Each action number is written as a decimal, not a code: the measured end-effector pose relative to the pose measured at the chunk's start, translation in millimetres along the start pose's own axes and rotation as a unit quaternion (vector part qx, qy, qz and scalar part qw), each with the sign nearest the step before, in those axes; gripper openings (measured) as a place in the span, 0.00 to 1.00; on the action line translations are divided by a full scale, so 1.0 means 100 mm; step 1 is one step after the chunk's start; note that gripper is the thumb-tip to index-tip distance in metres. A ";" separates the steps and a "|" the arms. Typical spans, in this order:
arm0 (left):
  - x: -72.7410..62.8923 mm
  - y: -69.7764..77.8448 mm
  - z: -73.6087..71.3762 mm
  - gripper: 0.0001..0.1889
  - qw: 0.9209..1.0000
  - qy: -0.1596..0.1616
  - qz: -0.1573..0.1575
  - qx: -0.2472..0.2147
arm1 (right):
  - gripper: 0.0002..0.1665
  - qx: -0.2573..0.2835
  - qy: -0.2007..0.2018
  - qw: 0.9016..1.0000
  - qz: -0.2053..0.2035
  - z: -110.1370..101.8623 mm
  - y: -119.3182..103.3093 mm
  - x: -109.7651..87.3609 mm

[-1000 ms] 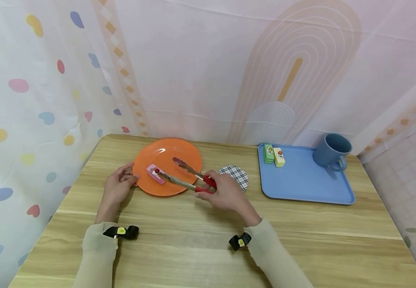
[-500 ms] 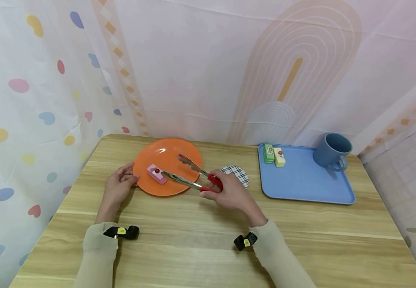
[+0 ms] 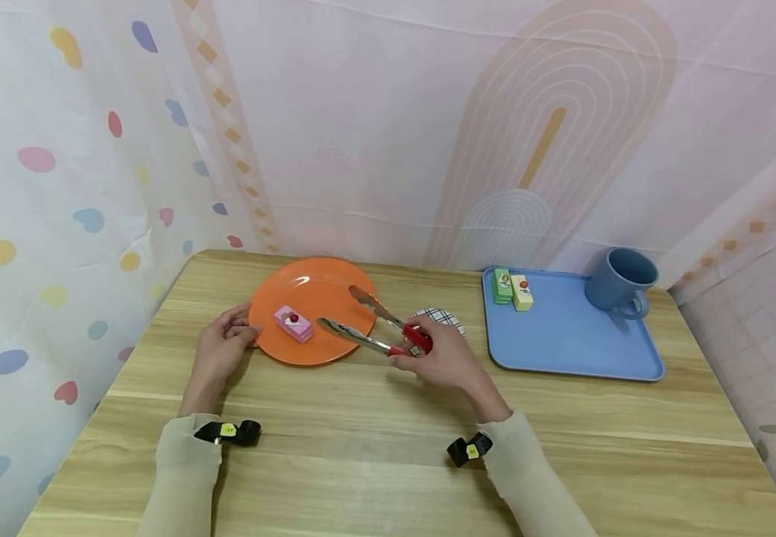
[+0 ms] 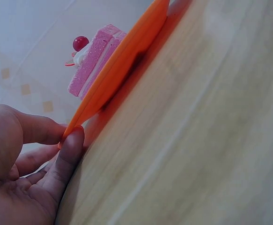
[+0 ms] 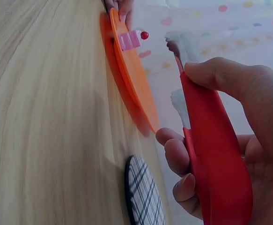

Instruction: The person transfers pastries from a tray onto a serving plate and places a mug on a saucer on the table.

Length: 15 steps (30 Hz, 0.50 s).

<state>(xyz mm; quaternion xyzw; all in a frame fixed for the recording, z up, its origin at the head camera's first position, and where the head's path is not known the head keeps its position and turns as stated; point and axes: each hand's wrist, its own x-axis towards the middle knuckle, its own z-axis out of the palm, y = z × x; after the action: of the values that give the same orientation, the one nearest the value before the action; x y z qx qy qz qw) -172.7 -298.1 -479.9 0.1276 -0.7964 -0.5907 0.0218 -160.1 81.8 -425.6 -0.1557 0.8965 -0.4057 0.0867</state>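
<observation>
- pinching the left rim of the orange plate (image 3: 320, 272), the left hand (image 3: 221, 347) has the edge between thumb and finger, as the left wrist view shows.
- the pink cake slice (image 3: 292, 326), topped with a red cherry, lies on the plate's left half, to the right of the left hand and near it, the two apart.
- the right hand (image 3: 444, 358) is wrapped around the red handles of the metal tongs (image 3: 361, 338), on the near right side of the plate.
- the tong tips are spread and raised over the plate's right part; the cake slice sits to their left, apart from both, and well left of the right hand.
- the plaid coaster (image 3: 443, 315) is partly hidden behind the right hand.
- on the far right, the blue tray (image 3: 569, 343) bears a green cake slice (image 3: 502, 287) and a yellow cake slice (image 3: 522, 292) side by side at its far left, with a blue mug (image 3: 616, 282) at its far right.
</observation>
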 end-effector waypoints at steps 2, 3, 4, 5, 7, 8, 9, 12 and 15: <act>0.00 0.01 0.00 0.31 1.000 0.000 0.001 -0.002 | 0.33 -0.001 0.007 1.000 0.008 -0.03 0.03 -0.01; 0.00 0.01 0.01 0.30 1.000 0.000 0.002 -0.002 | 0.34 -0.002 0.010 1.000 0.011 -0.04 0.04 -0.01; 0.00 0.01 0.01 0.30 1.000 0.000 0.003 -0.002 | 0.34 -0.001 0.011 1.000 0.013 -0.06 0.05 -0.02; 0.00 0.01 0.01 0.30 1.000 0.000 0.003 -0.001 | 0.35 -0.002 0.013 1.000 0.013 -0.07 0.07 -0.02; 0.00 0.01 0.01 0.30 1.000 0.001 0.004 -0.001 | 0.35 -0.001 0.016 1.000 0.018 -0.10 0.10 -0.03; 0.00 0.01 0.02 0.30 1.000 0.002 0.005 -0.002 | 0.36 0.003 0.017 1.000 0.021 -0.11 0.11 -0.04; 0.00 0.01 0.02 0.30 1.000 0.001 0.005 -0.001 | 0.36 0.007 0.017 1.000 0.026 -0.12 0.12 -0.04; 0.00 0.02 0.01 0.30 1.000 0.000 0.004 -0.001 | 0.37 0.017 0.020 0.999 0.036 -0.16 0.14 -0.08; -0.01 0.01 0.00 0.30 1.000 0.001 0.001 0.003 | 0.38 0.019 0.023 0.999 0.040 -0.20 0.15 -0.11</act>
<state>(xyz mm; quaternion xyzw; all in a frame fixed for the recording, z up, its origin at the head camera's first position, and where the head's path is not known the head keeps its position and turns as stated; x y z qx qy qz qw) -171.9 -297.1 -478.5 0.1269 -0.7981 -0.5886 0.0227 -158.3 108.8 -423.3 -0.1092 0.8959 -0.4222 0.0852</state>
